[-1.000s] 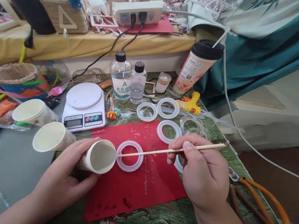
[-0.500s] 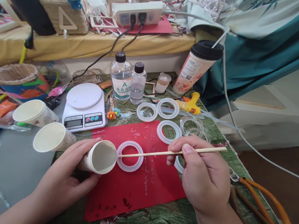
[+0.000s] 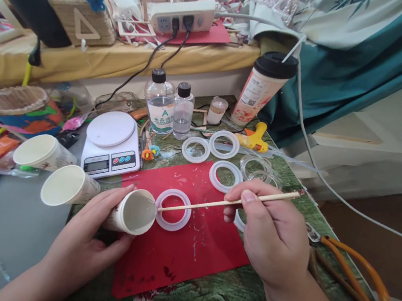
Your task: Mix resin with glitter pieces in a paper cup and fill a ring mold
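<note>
My left hand [image 3: 95,235] is wrapped round a paper cup [image 3: 137,213], which tilts to the right and has clear liquid in it. Between the thumb and fingers of my right hand [image 3: 272,230] is a thin wooden stick [image 3: 216,203]. The stick's tip is at the cup's rim, by the left edge of a translucent ring mold [image 3: 171,226]. That ring lies on a red sheet [image 3: 176,271]. Another ring mold [image 3: 213,174] lies at the sheet's upper right corner, and one more is partly hidden behind my right hand.
Two paper cups [image 3: 66,186] and a white digital scale [image 3: 112,133] stand to the left. Behind are two clear bottles [image 3: 161,115], a lidded drink cup [image 3: 257,91] and a yellow glue gun [image 3: 255,137]. Orange-handled scissors [image 3: 360,267] lie right of my right hand.
The whole view has shifted slightly, with the surroundings a little further left. Both hands keep the same hold on the cup and the stick.
</note>
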`<state>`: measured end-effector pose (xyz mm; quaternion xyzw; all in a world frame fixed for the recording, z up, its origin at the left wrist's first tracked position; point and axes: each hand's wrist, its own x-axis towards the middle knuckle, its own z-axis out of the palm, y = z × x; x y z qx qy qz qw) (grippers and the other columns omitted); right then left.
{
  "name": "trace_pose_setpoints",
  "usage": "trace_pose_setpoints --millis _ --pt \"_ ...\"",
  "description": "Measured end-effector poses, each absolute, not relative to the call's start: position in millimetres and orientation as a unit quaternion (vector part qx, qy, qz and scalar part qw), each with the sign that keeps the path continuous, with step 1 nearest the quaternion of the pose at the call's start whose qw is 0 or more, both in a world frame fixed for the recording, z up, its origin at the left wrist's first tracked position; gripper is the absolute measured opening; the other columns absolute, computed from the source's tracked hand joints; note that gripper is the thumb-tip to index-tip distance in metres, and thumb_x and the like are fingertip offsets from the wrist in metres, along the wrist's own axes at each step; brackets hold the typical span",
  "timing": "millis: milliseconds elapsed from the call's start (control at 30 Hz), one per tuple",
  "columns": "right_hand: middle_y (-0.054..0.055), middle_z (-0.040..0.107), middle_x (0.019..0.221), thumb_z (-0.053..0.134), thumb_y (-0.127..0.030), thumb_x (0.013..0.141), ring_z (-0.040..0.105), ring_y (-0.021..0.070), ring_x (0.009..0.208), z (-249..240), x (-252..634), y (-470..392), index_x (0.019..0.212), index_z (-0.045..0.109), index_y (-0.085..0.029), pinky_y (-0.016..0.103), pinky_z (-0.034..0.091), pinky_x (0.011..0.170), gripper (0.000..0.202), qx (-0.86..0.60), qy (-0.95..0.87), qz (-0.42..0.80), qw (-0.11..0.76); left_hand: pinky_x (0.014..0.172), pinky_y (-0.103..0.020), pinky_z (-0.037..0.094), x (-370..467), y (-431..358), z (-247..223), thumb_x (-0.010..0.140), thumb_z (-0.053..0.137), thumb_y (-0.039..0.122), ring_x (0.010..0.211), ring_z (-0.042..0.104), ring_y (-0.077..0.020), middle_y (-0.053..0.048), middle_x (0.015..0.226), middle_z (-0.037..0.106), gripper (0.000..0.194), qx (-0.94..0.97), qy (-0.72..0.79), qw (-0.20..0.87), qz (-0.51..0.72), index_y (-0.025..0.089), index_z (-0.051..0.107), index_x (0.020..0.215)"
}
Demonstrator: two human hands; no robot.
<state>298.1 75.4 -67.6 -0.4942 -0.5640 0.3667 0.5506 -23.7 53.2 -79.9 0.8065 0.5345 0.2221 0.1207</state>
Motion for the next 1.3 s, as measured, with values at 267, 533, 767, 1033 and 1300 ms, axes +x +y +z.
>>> trace_pose_setpoints --millis 267,533,767,1033,1300 --pt "-0.001 0.072 0.076 0.056 -0.027 0.113 0.068 0.0142 0.065 -66.3 298.0 75.4 0.093 0.076 -0.023 0.026 0.056 0.06 0.029 -0.492 -0.567 0.368 0.548 0.105 -0.044 0.066 -22.5 53.8 -79.7 0.098 0.069 0.032 0.125 0.077 -0.0314 -0.008 0.14 0.076 0.055 0.81 0.531 0.119 0.218 0.032 0.055 0.151" --pt "-0.003 0.071 0.076 0.056 -0.026 0.114 0.067 0.0125 0.067 -65.8 297.8 76.5 0.094 0.076 -0.024 0.024 0.056 0.062 0.029 -0.496 -0.576 0.363 0.54 0.106 -0.044 0.065 -22.1 53.8 -78.7 0.097 0.069 0.031 0.125 0.077 -0.0315 -0.008 0.141 0.076 0.056 0.809 0.532 0.117 0.22 0.032 0.056 0.152" --pt "-0.004 0.071 0.078 0.055 -0.026 0.114 0.066 0.0109 0.066 -64.8 298.3 74.0 0.095 0.077 -0.025 0.022 0.055 0.061 0.028 -0.492 -0.586 0.352 0.54 0.104 -0.045 0.066 -23.4 53.4 -79.5 0.097 0.071 0.034 0.124 0.078 -0.0327 -0.008 0.141 0.077 0.054 0.803 0.537 0.119 0.228 0.031 0.058 0.149" --pt "-0.005 0.068 0.075 0.054 -0.026 0.115 0.064 0.0101 0.067 -61.9 298.2 73.3 0.097 0.074 -0.026 0.022 0.05 0.062 0.027 -0.478 -0.628 0.313 0.529 0.102 -0.045 0.068 -24.1 53.5 -80.0 0.096 0.073 0.038 0.125 0.079 -0.0345 -0.009 0.143 0.077 0.056 0.791 0.549 0.131 0.236 0.03 0.059 0.149" --pt "-0.002 0.071 0.083 0.056 -0.025 0.115 0.066 0.013 0.071 -65.7 299.1 66.6 0.105 0.074 -0.026 0.028 0.052 0.065 0.021 -0.444 -0.625 0.313 0.562 0.101 -0.046 0.068 -24.0 53.2 -80.7 0.096 0.072 0.037 0.123 0.079 -0.034 -0.009 0.141 0.077 0.054 0.785 0.554 0.131 0.245 0.029 0.059 0.148"
